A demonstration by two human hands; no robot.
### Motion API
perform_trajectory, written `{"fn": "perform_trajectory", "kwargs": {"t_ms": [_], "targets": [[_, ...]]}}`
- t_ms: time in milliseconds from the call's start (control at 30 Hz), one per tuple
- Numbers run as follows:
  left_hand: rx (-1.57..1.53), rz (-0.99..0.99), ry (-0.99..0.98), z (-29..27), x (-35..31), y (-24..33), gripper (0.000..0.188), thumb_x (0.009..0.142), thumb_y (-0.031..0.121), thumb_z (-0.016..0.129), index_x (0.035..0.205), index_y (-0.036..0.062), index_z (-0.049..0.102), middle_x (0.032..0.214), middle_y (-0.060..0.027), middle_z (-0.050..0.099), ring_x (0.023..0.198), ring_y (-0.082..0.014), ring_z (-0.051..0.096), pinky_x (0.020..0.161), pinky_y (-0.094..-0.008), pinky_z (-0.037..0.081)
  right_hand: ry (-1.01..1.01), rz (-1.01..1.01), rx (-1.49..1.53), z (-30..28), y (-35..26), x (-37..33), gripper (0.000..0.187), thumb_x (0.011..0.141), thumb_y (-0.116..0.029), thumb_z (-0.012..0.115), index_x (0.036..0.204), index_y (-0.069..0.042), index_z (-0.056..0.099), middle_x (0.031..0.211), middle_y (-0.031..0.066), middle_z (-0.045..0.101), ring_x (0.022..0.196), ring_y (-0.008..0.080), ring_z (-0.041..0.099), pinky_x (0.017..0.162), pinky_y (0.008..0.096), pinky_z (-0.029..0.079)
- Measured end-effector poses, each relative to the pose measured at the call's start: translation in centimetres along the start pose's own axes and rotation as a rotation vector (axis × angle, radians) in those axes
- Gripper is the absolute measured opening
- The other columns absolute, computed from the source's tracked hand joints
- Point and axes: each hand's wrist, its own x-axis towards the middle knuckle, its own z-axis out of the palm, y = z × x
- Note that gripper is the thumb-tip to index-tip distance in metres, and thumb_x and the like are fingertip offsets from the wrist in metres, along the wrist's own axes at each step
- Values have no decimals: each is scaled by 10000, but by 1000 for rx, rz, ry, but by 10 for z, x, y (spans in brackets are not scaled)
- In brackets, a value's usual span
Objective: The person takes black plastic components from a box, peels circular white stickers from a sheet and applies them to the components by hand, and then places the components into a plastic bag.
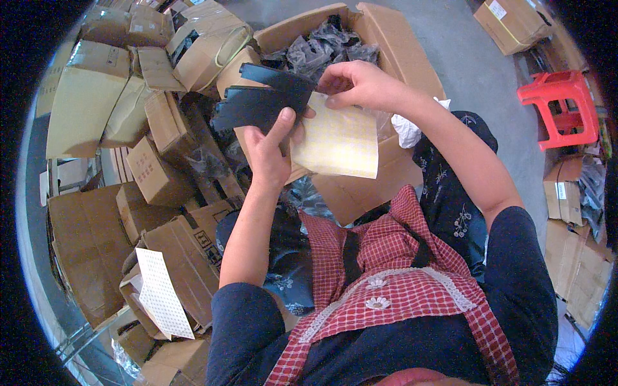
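A red checked apron (393, 289) covers the person's lap at the bottom edge. Above it, the left hand (270, 151) is closed on a fan of dark flat pieces (264, 96), thumb on top, and seems to pin the pale sticker sheet (338, 138) against them, so both stay up at working height. The right hand (357, 83) has its fingertips pinched together at the sheet's top edge, as if picking at one sticker. Behind the hands stands an open cardboard box (393, 45) of dark bagged pieces (325, 45). A second sticker sheet (161, 296) lies on the boxes at lower left, within reach.
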Motion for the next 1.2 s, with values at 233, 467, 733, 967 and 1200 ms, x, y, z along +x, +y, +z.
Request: {"fn": "perform_trajectory", "kwargs": {"t_ms": [233,467,733,967,1200], "targets": [[17,3,14,4,0,-2,185,854,106,643,998,-4,609,845,-141,691,549,-131,537,477,-243,396,29,8,-150,2,-9,-3,291,764,-117,717,1022,-10,634,894,72,681,835,152,642,778,299,514],[10,-20,72,9,0,-6,174,853,96,648,991,-4,612,833,-132,692,531,-121,525,473,-241,387,115,-9,-285,10,3,-2,335,714,-264,718,948,-34,654,928,159,694,879,335,668,765,419,526],[-1,-20,126,10,1,-8,149,865,100,638,970,-7,632,851,-159,705,525,-114,517,476,-240,384,151,3,-347,14,-11,-5,277,760,-167,710,959,12,640,870,151,689,813,253,678,756,354,525],[-19,-28,153,8,4,-7,136,871,77,636,975,-12,635,867,-131,706,636,-149,620,511,-256,434,219,-15,-281,9,-12,-5,234,784,-157,683,956,-5,644,855,101,680,789,193,655,748,326,521],[17,1,111,-1,5,-10,264,877,53,635,1124,7,553,928,-106,687,707,-140,618,573,-256,451,59,98,-223,-10,2,-3,257,791,-150,667,1002,-5,643,879,75,663,818,153,620,766,302,506]]}}
